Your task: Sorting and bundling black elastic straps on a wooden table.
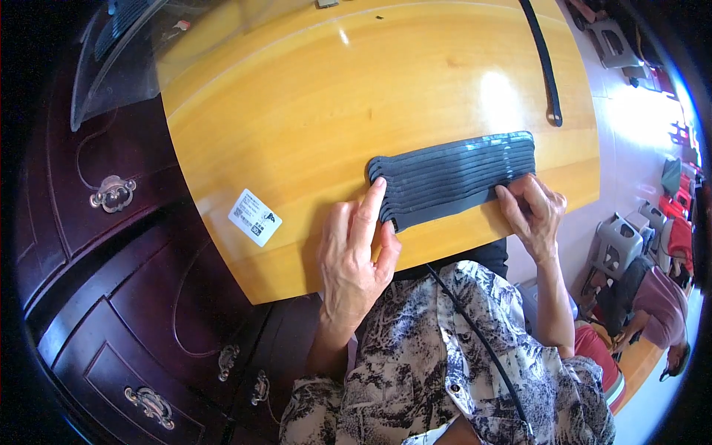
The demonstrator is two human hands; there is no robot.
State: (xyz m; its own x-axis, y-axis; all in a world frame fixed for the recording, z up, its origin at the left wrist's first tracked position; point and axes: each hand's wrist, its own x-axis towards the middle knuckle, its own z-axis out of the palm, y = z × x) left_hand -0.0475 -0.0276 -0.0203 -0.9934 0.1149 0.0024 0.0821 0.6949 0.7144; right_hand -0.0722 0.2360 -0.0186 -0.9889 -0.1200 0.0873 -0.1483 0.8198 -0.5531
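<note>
A fanned stack of long, flat dark grey strips (452, 178) with rounded ends lies near the front edge of the yellow table. Its layers overlap in even steps, and a shiny band runs along the far one. At the stack's left end, my left hand (352, 252) grips it, the index finger against the strip ends and the thumb at the near corner. My right hand (535, 211) has its fingers curled and pinches the near right corner. Farther off, a single black strip (545, 67) lies apart with a small hole or stud at its end.
A white printed label (254, 217) is on the yellow table (297, 133) at the left. A clear plastic sheet (126, 67) overhangs the far left corner. Dark wooden drawers (111, 311) stand left. Grey stools (619, 245) and a seated person (656, 304) are at the right.
</note>
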